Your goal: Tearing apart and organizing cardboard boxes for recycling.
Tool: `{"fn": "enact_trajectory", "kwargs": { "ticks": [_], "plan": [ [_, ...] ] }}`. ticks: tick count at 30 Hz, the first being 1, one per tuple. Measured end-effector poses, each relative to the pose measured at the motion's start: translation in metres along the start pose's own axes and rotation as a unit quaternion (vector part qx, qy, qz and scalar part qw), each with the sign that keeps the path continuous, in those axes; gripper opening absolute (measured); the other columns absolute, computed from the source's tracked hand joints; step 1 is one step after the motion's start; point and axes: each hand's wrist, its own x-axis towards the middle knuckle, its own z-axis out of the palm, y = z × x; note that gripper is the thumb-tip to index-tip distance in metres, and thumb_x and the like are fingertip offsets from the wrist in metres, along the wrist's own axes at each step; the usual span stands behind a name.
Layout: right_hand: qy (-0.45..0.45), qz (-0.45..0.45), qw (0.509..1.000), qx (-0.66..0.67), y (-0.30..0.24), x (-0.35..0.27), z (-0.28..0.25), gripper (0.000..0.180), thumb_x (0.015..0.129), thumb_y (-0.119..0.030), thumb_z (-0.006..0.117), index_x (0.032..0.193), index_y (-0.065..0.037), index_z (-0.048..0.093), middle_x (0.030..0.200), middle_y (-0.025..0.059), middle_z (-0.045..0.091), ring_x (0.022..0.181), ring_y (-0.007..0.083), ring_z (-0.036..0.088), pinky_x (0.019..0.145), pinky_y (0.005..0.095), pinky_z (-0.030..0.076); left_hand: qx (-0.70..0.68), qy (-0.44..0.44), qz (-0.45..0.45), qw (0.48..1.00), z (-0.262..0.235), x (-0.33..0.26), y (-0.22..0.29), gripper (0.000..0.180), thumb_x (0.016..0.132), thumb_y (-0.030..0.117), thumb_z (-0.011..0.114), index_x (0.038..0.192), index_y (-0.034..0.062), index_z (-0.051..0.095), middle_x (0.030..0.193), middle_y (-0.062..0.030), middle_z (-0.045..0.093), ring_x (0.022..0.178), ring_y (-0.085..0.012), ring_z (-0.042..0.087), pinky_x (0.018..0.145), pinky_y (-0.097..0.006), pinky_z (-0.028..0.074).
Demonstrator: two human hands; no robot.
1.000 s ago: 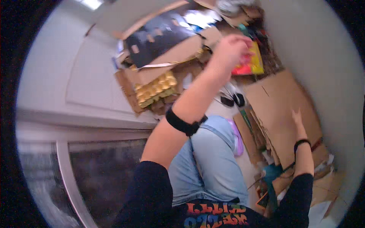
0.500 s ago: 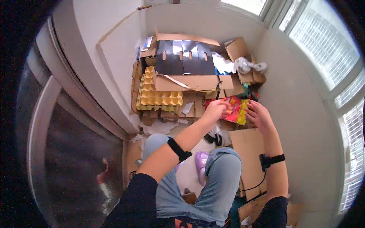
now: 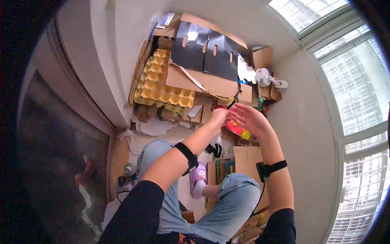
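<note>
Two bare hands come close together over a flat red-and-yellow packet point(image 3: 238, 129), which shows below their fingers. On the right hand point(image 3: 252, 120), the fingers stand slightly apart, loosely bent, with nothing visible between them. The left hand point(image 3: 219, 116) has its fingertips partly hidden, so I cannot tell whether they pinch anything. Just above lies the brown edge of a glossy black slotted cardboard box point(image 3: 205, 51); yellow moulded egg trays point(image 3: 162, 86) sit left.
</note>
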Motion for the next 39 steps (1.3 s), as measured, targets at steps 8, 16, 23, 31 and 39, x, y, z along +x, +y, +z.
{"fn": "enact_trajectory", "kwargs": {
  "ticks": [8, 16, 23, 31, 39],
  "plan": [
    [0.101, 0.025, 0.994, -0.018, 0.019, 0.121, -0.017, 0.023, 0.089, -0.019, 0.052, 0.106, -0.003, 0.055, 0.107, 0.0122, 0.055, 0.095, 0.0214, 0.056, 0.078, 0.0303, 0.050, -0.035, 0.188, 0.113, 0.975, -0.002, 0.029, 0.003, 0.067, 0.069, 0.001, 0.050, 0.132, 0.0022, 0.027, 0.111, -0.0116, 0.048, 0.086, -0.0170, 0.053, 0.075, -0.029, 0.043],
    [0.155, -0.330, 0.705, -0.609, 0.093, 0.250, -0.057, 0.058, 0.069, -0.015, 0.063, 0.125, -0.005, 0.047, 0.106, 0.0191, 0.058, 0.099, 0.0344, 0.056, 0.087, 0.0395, 0.043, -0.094, 0.255, 0.156, 0.950, -0.003, 0.020, 0.041, 0.056, 0.072, 0.003, 0.051, 0.125, 0.0031, 0.034, 0.126, -0.0148, 0.039, 0.114, -0.0230, 0.041, 0.095, -0.031, 0.035],
    [0.219, -0.267, 0.631, -0.695, 0.124, 0.267, -0.036, 0.046, 0.083, -0.025, 0.048, 0.127, -0.013, 0.040, 0.117, 0.0155, 0.052, 0.115, 0.0332, 0.046, 0.098, 0.0570, 0.027, -0.176, 0.207, 0.151, 0.951, 0.007, 0.004, 0.055, 0.046, 0.076, 0.004, 0.050, 0.120, 0.0028, 0.038, 0.118, -0.0110, 0.043, 0.101, -0.0163, 0.046, 0.083, -0.028, 0.041],
    [0.066, -0.427, 0.549, -0.716, 0.118, 0.241, -0.046, 0.043, 0.083, -0.032, 0.054, 0.121, -0.013, 0.046, 0.115, 0.0134, 0.054, 0.112, 0.0296, 0.048, 0.092, 0.0370, 0.040, -0.172, 0.186, 0.096, 0.963, 0.017, 0.027, 0.031, 0.028, 0.076, 0.004, 0.050, 0.104, 0.0059, 0.048, 0.099, -0.0060, 0.052, 0.085, -0.0159, 0.055, 0.071, -0.028, 0.044],
    [0.077, -0.322, 0.539, -0.774, 0.129, 0.218, -0.016, 0.040, 0.080, -0.038, 0.058, 0.105, -0.007, 0.059, 0.096, 0.0174, 0.062, 0.091, 0.0333, 0.059, 0.076, 0.0348, 0.048, -0.159, 0.149, 0.048, 0.975, 0.021, 0.005, 0.046, 0.029, 0.076, 0.000, 0.047, 0.104, 0.0056, 0.049, 0.093, -0.0055, 0.055, 0.083, -0.0160, 0.058, 0.071, -0.030, 0.044]
  ]
}}
